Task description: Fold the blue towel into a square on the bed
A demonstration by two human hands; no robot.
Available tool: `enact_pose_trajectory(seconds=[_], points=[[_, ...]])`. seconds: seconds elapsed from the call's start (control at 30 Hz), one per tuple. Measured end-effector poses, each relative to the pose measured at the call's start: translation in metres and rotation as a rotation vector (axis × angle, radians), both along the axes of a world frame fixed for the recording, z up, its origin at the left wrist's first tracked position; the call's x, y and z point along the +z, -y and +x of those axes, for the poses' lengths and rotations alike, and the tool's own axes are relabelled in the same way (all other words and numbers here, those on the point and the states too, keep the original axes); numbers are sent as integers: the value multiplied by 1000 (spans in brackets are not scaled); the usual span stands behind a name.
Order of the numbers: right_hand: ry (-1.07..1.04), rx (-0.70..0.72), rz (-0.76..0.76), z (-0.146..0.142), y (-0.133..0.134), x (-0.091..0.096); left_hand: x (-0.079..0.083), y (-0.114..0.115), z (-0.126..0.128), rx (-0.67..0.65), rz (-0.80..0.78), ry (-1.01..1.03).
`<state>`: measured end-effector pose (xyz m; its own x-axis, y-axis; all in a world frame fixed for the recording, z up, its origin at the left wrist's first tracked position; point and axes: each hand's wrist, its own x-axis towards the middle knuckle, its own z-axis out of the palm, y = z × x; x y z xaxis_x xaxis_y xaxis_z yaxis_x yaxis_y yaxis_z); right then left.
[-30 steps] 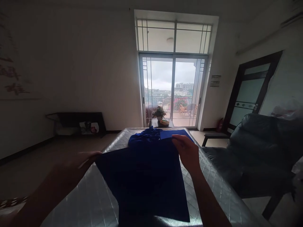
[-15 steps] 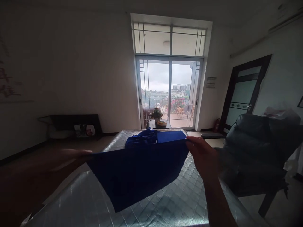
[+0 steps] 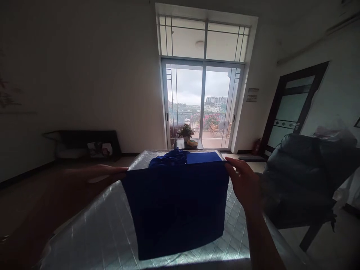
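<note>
A dark blue cloth (image 3: 180,213) hangs spread out in front of me, its top edge stretched between my two hands. My left hand (image 3: 108,173) pinches its upper left corner. At the upper right corner, my right hand (image 3: 240,176) pinches it between thumb and fingers. Behind its top edge, on the table, lie a crumpled heap of blue cloth (image 3: 170,157) and, to the right of that, a flat blue cloth (image 3: 204,157). The hanging cloth hides the lower parts of both.
A silvery quilted cover (image 3: 98,225) lies over the table. To the right stands a dark padded chair (image 3: 300,180). Beyond the table are a small table with a potted plant (image 3: 186,132) and a glass sliding door (image 3: 185,93). A dark bench (image 3: 92,140) stands by the left wall.
The hanging cloth has come down level, its lower edge dropping and its sides straightening. My left hand has moved right and up, nearer my right hand. Both hands keep hold.
</note>
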<state>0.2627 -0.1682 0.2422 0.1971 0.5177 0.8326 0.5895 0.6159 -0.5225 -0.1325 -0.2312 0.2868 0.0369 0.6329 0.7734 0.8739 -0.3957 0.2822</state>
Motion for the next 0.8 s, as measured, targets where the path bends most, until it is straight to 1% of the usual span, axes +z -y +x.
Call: enact_pose_trajectory(seconds=[0.1, 0.17, 0.23, 0.3, 0.4, 0.47, 0.5, 0.6, 0.67, 0.73, 0.8], points=[[2, -68, 73, 7, 2, 0, 5, 4, 12, 3, -1, 17], [-29, -156, 111, 12, 4, 1, 8, 7, 25, -49, 14, 39], [-71, -269, 88, 19, 4, 5, 12, 8, 42, -132, 9, 61], [-121, -353, 18, 26, -1, 11, 14, 9, 61, -216, -20, 50], [-188, -404, -70, 32, -23, 23, 16, 7, 91, -373, -23, 22], [-196, -394, -105, 31, -48, 32, 14, 6, 107, -483, -30, 34], [-186, -374, -122, 27, -62, 35, 11, 5, 113, -513, -39, 58], [-111, -270, -205, 0, -108, 36, -5, -1, 118, -516, -113, 155], [-17, -204, -297, -31, -135, 28, -23, -7, 112, -466, -232, 209], [106, -108, -407, -68, -155, 12, -48, -14, 100, -390, -396, 246], [261, 32, -496, -109, -165, -12, -81, -22, 85, -307, -549, 270]])
